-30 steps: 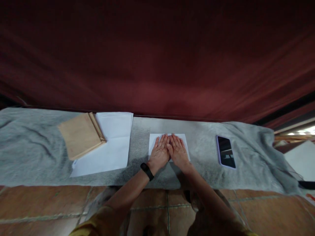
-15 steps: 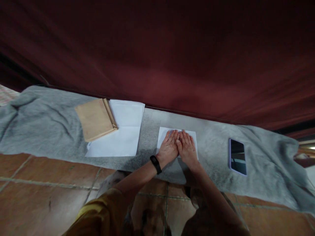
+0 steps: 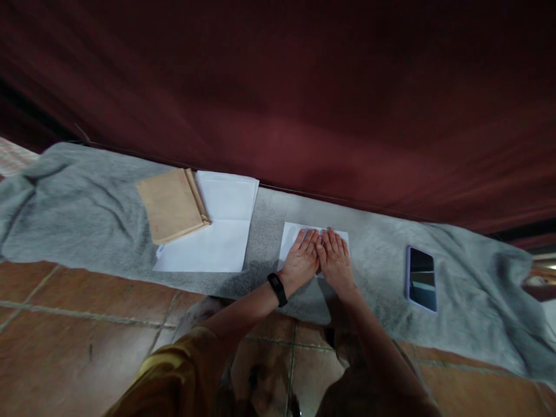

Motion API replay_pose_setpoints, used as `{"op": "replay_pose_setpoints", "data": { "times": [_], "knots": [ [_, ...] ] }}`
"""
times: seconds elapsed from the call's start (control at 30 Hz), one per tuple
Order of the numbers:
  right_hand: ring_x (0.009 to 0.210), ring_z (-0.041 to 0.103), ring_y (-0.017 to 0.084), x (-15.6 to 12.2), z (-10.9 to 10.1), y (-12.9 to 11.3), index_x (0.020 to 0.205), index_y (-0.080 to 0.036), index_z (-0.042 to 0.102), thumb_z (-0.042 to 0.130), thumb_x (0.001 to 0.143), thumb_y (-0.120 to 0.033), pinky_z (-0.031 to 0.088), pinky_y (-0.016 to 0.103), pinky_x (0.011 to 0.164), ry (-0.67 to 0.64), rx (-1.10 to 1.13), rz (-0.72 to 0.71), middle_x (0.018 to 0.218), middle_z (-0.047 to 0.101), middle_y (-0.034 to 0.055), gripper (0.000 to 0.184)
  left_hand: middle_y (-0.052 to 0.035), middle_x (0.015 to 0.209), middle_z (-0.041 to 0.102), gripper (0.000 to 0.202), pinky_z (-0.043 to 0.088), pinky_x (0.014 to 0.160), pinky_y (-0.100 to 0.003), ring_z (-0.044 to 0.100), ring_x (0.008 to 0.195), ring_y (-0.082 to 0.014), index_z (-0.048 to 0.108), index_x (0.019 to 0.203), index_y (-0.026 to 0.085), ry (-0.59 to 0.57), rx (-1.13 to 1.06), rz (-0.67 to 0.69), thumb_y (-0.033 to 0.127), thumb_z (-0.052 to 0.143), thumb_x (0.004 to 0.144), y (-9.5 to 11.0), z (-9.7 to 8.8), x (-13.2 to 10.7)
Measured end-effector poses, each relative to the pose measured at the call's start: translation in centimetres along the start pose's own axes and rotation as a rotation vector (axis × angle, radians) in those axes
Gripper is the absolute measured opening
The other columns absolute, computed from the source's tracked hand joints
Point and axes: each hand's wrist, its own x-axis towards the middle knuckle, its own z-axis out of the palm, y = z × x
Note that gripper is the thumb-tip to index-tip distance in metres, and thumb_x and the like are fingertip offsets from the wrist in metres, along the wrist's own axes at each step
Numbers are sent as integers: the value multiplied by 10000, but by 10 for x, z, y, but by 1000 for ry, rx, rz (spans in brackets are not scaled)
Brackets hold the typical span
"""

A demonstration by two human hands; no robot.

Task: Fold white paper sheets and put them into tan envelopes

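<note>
A small folded white paper [image 3: 290,236] lies on a grey cloth [image 3: 87,214] spread over the floor. My left hand [image 3: 301,260] and my right hand [image 3: 335,259] lie flat on it side by side, fingers stretched out and pointing away from me, thumbs touching. The hands cover most of the sheet; only its far edge and left side show. A black band [image 3: 277,289] is on my left wrist.
To the left, a stack of white sheets [image 3: 217,231] lies under a tan wooden block [image 3: 171,204]. A phone in a lilac case [image 3: 421,278] rests on the cloth at right. Dark red fabric [image 3: 304,104] hangs behind. Brown floor tiles [image 3: 78,341] run along the near side.
The camera view has swung and tilted; both hands stay flat on the small paper, with the fingers slid slightly forward along it.
</note>
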Motion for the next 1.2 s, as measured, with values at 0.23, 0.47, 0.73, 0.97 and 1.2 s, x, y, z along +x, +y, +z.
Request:
{"op": "replay_pose_setpoints", "data": {
  "times": [0.23, 0.47, 0.73, 0.97, 1.2],
  "knots": [
    [1545, 286, 293, 0, -1, 0, 1557, -63, 419, 200, 1102, -352, 270, 522, 1234, -22, -13, -8, 1631, 392, 198, 582, -221, 1591, 437, 548, 172, 1296, -582, 323, 1538, -316, 451, 1511, -3, -19, -3, -7, 236, 388, 1021, 0, -1, 0],
    [1552, 276, 290, 0, -3, 1, 1562, -84, 411, 264, 1093, -310, 283, 543, 1228, -35, -29, -38, 1633, 387, 200, 541, -182, 1632, 387, 567, 184, 1281, -602, 285, 1557, -287, 380, 1563, 56, -1, -92, -63, 286, 344, 1047, -3, 5, -2],
    [1503, 367, 312, -4, -1, 0, 1565, -86, 410, 320, 1082, -379, 285, 515, 1220, 51, -36, 39, 1614, 423, 194, 572, -164, 1652, 352, 574, 205, 1287, -524, 277, 1562, -253, 380, 1563, 63, 23, -139, -199, 328, 316, 1058, -21, 7, -4],
    [1474, 403, 325, -9, 1, 6, 1557, -53, 407, 291, 1086, -423, 295, 508, 1208, 74, -49, 93, 1605, 427, 216, 609, -194, 1646, 349, 617, 212, 1274, -558, 289, 1555, -302, 399, 1552, 61, 20, -95, -237, 426, 365, 1056, -24, 3, -4],
    [1451, 426, 347, -17, 0, 17, 1538, -49, 429, 311, 1086, -447, 316, 562, 1188, 123, -54, 125, 1570, 459, 254, 613, -179, 1644, 364, 580, 203, 1281, -544, 307, 1549, -288, 415, 1541, 64, 10, -88, -172, 392, 357, 1066, -22, 2, -5]
  ]
}}
